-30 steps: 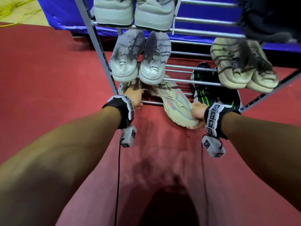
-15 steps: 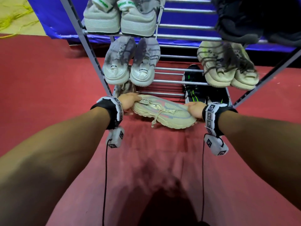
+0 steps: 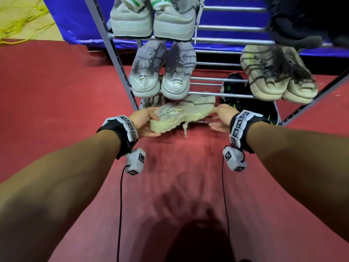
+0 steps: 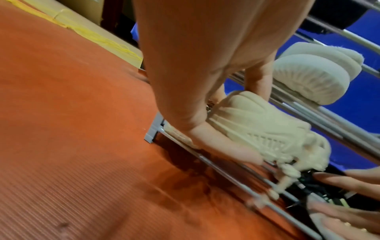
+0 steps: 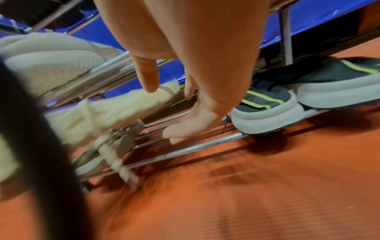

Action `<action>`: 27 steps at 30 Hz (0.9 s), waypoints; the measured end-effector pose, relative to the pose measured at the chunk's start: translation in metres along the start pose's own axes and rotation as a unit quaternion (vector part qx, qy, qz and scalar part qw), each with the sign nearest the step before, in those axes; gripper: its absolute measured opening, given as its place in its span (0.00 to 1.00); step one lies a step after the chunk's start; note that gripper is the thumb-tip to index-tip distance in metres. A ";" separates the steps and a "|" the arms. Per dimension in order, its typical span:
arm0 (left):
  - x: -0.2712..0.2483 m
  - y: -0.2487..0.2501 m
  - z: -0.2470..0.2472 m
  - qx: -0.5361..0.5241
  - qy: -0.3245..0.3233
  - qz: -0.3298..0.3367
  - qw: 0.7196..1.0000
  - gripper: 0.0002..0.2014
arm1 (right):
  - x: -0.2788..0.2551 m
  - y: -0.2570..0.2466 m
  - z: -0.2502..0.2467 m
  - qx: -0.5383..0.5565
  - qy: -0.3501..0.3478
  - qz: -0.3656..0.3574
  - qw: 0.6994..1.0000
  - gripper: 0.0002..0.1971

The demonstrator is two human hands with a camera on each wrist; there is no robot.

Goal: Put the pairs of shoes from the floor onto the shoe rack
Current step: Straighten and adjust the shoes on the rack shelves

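A cream sneaker (image 3: pixel 181 114) lies slanted across the front of the shoe rack's bottom shelf (image 3: pixel 211 121), heel to the left, toe under the shelf above. My left hand (image 3: pixel 147 122) grips its heel, thumb along the sole (image 4: pixel 257 126) and fingers over the top. Just off the toe (image 5: pixel 144 99), my right hand (image 3: pixel 217 119) hovers with fingers loosely spread and holds nothing. A second cream shoe (image 3: pixel 154 100) sits mostly hidden at the shelf's left end.
A black pair with neon-green stripes (image 3: pixel 236 95) fills the bottom shelf's right side. Higher shelves carry a grey pair (image 3: pixel 162 72), a beige pair (image 3: pixel 273 76), a white-and-green pair (image 3: pixel 153 21) and dark shoes (image 3: pixel 298 25). Red carpet (image 3: pixel 170 176) lies in front.
The cream sneaker has swung so its toe goes in under the shelf above. My right hand has let go of the toe and opened; the left still holds the heel.
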State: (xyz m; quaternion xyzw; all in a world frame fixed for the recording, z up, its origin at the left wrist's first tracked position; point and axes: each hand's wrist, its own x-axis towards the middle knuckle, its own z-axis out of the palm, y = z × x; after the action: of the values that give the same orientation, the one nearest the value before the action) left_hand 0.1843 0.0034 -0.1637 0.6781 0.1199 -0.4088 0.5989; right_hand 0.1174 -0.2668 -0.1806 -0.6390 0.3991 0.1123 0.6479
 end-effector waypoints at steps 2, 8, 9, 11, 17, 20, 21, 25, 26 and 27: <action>0.002 0.003 0.009 -0.059 0.013 0.021 0.998 0.21 | -0.010 -0.002 0.015 -0.032 -0.028 0.001 0.999 0.19; 0.027 0.006 0.054 -0.141 0.087 0.054 0.985 0.29 | -0.016 -0.007 0.051 -0.083 -0.112 0.018 0.990 0.29; 0.032 0.005 0.061 -0.144 0.092 0.059 0.984 0.29 | -0.016 -0.009 0.056 -0.080 -0.115 0.018 0.990 0.28; 0.039 0.001 0.073 -0.144 0.097 0.067 0.983 0.25 | -0.011 -0.009 0.063 -0.067 -0.118 0.019 0.990 0.27; 0.053 -0.012 0.081 -0.062 0.041 0.027 0.997 0.25 | 0.006 0.006 0.064 -0.050 -0.029 -0.006 0.998 0.19; 0.053 -0.013 0.076 -0.004 0.064 0.026 0.998 0.24 | 0.014 0.007 0.054 0.032 -0.018 -0.006 0.999 0.16; 0.056 -0.014 0.072 0.017 0.103 0.044 0.994 0.28 | 0.016 0.007 0.051 0.045 -0.021 -0.004 0.999 0.15; 0.054 -0.015 0.048 0.197 0.208 0.125 0.950 0.35 | 0.028 0.014 0.049 -0.016 0.037 -0.041 0.998 0.17; 0.054 -0.016 0.039 0.243 0.243 0.105 0.933 0.30 | 0.035 0.015 0.047 -0.050 0.069 -0.060 0.995 0.20; 0.057 -0.018 0.031 0.261 0.274 0.095 0.921 0.28 | 0.034 0.012 0.046 -0.079 0.091 -0.070 0.990 0.21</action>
State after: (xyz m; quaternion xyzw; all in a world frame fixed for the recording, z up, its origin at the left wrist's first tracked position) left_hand 0.1965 -0.0387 -0.2148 0.9039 0.1038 -0.1651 0.3807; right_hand 0.1490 -0.2354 -0.2185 -0.7222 0.4007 0.0388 0.5625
